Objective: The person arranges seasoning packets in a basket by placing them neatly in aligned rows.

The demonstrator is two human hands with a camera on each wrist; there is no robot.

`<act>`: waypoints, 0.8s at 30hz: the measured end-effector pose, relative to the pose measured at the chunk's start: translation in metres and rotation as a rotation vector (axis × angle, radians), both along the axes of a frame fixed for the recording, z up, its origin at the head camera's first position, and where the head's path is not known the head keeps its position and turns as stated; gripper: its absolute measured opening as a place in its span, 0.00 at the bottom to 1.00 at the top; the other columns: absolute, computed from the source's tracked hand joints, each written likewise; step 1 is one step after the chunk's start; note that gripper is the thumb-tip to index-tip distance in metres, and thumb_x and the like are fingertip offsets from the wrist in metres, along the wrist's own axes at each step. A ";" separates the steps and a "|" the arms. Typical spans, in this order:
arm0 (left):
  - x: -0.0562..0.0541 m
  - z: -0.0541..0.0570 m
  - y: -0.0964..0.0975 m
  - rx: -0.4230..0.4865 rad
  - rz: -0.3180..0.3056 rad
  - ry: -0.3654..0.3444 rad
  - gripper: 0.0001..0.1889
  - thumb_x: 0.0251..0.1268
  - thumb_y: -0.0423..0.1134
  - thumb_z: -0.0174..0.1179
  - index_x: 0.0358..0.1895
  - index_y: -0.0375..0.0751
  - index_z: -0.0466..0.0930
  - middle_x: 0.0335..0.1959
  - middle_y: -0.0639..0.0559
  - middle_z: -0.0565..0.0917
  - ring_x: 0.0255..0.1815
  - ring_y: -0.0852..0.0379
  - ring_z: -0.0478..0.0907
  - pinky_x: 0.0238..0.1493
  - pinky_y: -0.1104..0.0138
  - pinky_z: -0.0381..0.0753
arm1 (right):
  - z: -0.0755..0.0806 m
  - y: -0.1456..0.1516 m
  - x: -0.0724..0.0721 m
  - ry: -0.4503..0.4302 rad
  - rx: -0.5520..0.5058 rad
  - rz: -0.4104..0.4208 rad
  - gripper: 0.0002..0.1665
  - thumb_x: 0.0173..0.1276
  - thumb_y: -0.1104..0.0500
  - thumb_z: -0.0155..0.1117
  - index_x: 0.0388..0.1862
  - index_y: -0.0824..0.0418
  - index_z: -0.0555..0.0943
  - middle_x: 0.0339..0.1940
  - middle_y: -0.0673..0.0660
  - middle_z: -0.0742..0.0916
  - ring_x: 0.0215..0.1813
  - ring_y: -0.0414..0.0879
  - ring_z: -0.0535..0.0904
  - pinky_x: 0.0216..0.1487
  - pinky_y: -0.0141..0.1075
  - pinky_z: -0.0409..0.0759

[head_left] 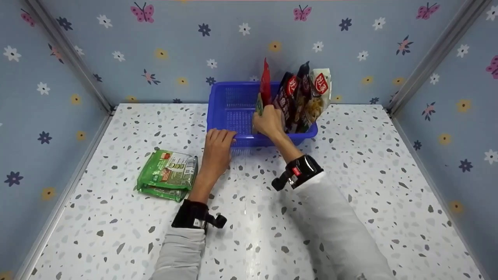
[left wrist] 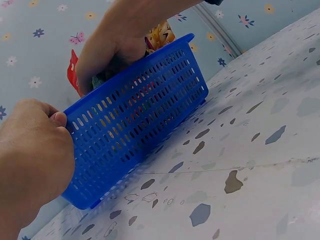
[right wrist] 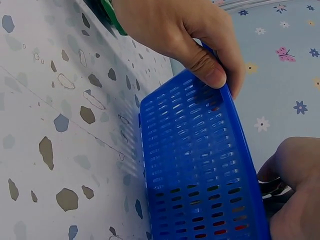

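Red packet (head_left: 265, 81) stood inside the basket (head_left: 253, 141); we judged it light, floppy and slick, best held by its edge; our right grip (head_left: 269, 121) pinched its near side, our left grip (head_left: 217, 152) the basket's rim

Glare streaks the brightly lit table (head_left: 251, 241); both wrist views look dimmer.

Blue flowered walls (head_left: 241, 46), white tabletop (head_left: 253, 217) — speckled

Light grey sleeves (head_left: 181, 249) meet black wrist straps (head_left: 190, 214) with short brackets (head_left: 219, 221) — the right strap bearing a red label (head_left: 296, 171).
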State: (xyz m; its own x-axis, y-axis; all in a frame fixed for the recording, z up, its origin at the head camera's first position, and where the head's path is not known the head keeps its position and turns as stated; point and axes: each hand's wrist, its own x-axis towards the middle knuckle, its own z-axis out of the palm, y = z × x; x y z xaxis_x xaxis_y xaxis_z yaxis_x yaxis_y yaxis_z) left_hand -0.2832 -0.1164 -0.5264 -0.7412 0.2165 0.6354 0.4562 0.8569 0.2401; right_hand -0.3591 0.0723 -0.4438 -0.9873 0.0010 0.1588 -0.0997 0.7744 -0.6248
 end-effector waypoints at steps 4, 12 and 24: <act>-0.001 0.000 0.000 0.001 -0.001 0.003 0.12 0.88 0.36 0.58 0.61 0.37 0.87 0.53 0.40 0.92 0.57 0.38 0.86 0.77 0.45 0.76 | 0.001 0.000 0.001 -0.020 -0.018 0.003 0.25 0.85 0.50 0.64 0.23 0.54 0.74 0.19 0.48 0.77 0.27 0.47 0.77 0.31 0.38 0.71; -0.001 0.001 0.000 0.003 -0.006 -0.016 0.12 0.88 0.37 0.58 0.61 0.37 0.87 0.53 0.41 0.92 0.57 0.38 0.85 0.77 0.45 0.76 | 0.006 0.013 0.012 0.009 -0.084 0.054 0.24 0.84 0.45 0.63 0.45 0.66 0.85 0.34 0.59 0.88 0.38 0.53 0.85 0.41 0.45 0.84; -0.002 0.000 0.000 0.005 0.004 -0.013 0.11 0.85 0.34 0.61 0.60 0.37 0.87 0.53 0.40 0.92 0.58 0.38 0.86 0.78 0.45 0.75 | 0.009 0.044 0.058 0.256 -0.023 0.191 0.32 0.86 0.43 0.64 0.66 0.70 0.86 0.61 0.70 0.92 0.63 0.66 0.91 0.67 0.58 0.90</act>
